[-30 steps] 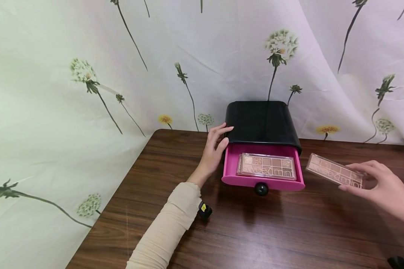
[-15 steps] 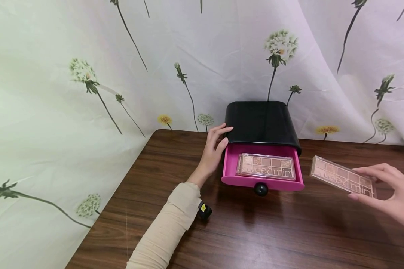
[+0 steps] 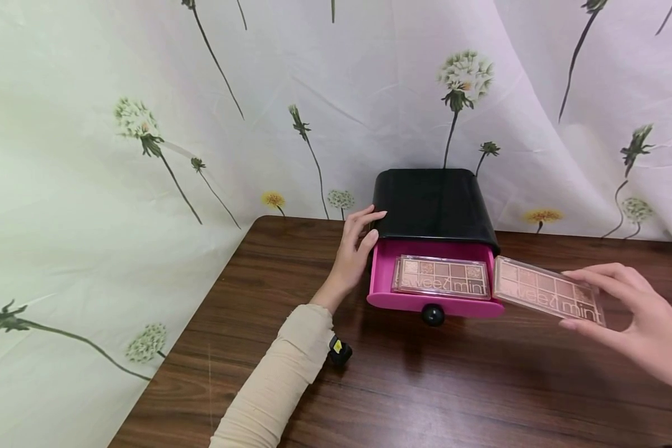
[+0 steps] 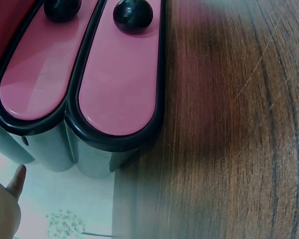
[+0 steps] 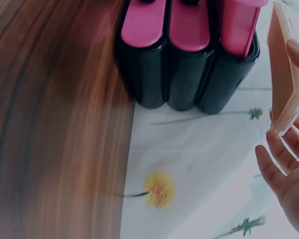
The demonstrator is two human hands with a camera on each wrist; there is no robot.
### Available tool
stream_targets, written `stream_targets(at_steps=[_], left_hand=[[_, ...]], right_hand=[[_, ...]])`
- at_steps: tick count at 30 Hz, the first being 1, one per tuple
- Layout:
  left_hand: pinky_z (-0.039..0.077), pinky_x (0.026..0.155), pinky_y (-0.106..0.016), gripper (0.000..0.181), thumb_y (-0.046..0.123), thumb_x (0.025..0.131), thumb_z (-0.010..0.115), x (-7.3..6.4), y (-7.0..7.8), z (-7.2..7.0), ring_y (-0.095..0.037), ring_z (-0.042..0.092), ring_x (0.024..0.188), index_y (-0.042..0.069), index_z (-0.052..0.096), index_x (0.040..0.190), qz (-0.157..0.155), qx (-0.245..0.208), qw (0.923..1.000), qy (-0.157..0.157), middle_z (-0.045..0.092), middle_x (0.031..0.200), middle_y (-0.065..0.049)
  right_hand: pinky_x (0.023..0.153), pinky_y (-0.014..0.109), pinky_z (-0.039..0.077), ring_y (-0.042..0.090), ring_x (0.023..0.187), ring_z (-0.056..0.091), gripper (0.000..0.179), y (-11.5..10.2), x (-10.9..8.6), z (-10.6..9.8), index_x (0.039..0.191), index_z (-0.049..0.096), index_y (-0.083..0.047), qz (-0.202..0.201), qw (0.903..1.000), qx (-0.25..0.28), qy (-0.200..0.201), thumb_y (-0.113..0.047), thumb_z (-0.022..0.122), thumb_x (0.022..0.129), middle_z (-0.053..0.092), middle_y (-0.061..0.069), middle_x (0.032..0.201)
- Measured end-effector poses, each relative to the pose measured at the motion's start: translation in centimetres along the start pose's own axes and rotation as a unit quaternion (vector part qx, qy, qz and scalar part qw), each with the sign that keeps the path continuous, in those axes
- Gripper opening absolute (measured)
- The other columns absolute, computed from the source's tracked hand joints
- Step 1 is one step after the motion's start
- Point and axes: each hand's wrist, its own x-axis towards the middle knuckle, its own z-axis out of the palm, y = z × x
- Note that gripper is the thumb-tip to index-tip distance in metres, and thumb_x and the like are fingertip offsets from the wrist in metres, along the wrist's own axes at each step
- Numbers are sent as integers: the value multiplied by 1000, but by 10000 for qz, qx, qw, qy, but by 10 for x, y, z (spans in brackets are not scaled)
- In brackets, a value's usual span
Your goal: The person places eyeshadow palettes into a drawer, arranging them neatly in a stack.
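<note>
My right hand (image 3: 638,311) pinches an eyeshadow palette (image 3: 549,290) with a clear lid marked "sweet mint". Its left end overlaps the right wall of the pulled-out pink drawer (image 3: 397,301). Seen from the right wrist, the palette (image 5: 283,74) is tilted, its beige side showing between thumb and fingers. Another such palette (image 3: 445,275) lies in the drawer on top of one more, whose left edge peeks out. My left hand (image 3: 351,249) rests against the upper left side of the black drawer unit (image 3: 434,205), fingers extended onto its top edge.
Two lower drawers with pink fronts (image 4: 122,79) and round black knobs are closed, as the left wrist view shows. The unit stands at the back of a brown wooden table (image 3: 414,386). Behind it hangs a white cloth (image 3: 364,93) printed with dandelions.
The palette in my right hand first shifted right, then came back left to the drawer's right wall. My left hand, the drawer and the palettes inside have stayed in place.
</note>
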Motion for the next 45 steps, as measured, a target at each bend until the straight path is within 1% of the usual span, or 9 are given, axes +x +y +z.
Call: stream_targets(at_steps=[6,12,13,19,20,22,27,36,45], left_hand=[[37,103,-41,50,45,101,42,0,-1,1,-18,37,136,14,57,137,-25,27,10000,26,36,151,-3],[36,104,-42,44,31,101,43,0,0,0,-19,35,138,12,56,138,-22,4,10000,-20,35,152,-7],[36,104,-43,43,27,101,44,0,7,-1,-22,35,138,10,56,138,-54,-24,10000,-46,35,153,-9],[34,106,-46,41,18,101,45,1,8,-2,-29,33,139,4,54,138,-102,-116,9999,-76,33,153,-17],[34,106,-46,41,19,101,45,2,1,-1,-28,33,139,5,55,138,-72,-104,9999,-58,33,153,-15],[34,105,-47,41,17,101,45,2,0,-1,-29,34,139,6,55,139,-71,-127,9999,-64,32,153,-15],[36,105,-43,43,28,100,44,0,-1,0,-21,35,138,12,56,138,-67,-60,10000,-16,34,152,-7],[37,104,-40,51,45,100,42,0,0,1,-15,36,136,15,56,138,-111,13,9999,-26,35,152,-2],[36,105,-42,46,34,100,43,0,0,0,-19,36,137,14,56,138,-80,15,10000,-7,35,152,-4]], right_hand=[[93,6,26,-1,103,42,77,-13,11,9,122,68,-9,-126,9997,-10,-197,3,92,49,56,-11,116],[95,7,25,-2,111,40,74,-28,27,19,122,68,-8,-312,9990,-22,-324,-2,93,52,56,-8,116],[95,8,25,-1,111,40,73,-30,29,20,121,68,-7,-355,9988,-7,-344,-3,93,53,56,-7,115],[94,10,26,4,110,40,69,-38,44,30,120,68,-6,-597,9969,3,-503,-7,93,56,57,-5,115],[94,10,26,5,110,40,68,-40,45,32,120,68,-7,-600,9967,-5,-540,-8,93,57,57,-5,116],[93,10,26,7,110,40,67,-42,49,35,121,68,-8,-613,9963,-21,-600,-11,93,59,57,-6,116],[91,12,26,12,108,42,65,-46,57,41,122,68,-10,-638,9953,-29,-722,-16,93,62,57,-3,118],[85,15,31,9,107,42,55,-55,64,45,122,68,-18,-350,9923,-121,-1180,-25,89,72,55,-6,119],[86,31,39,16,110,47,57,-62,72,47,126,66,-16,72,9857,-152,-1674,-38,85,77,56,-2,121]])
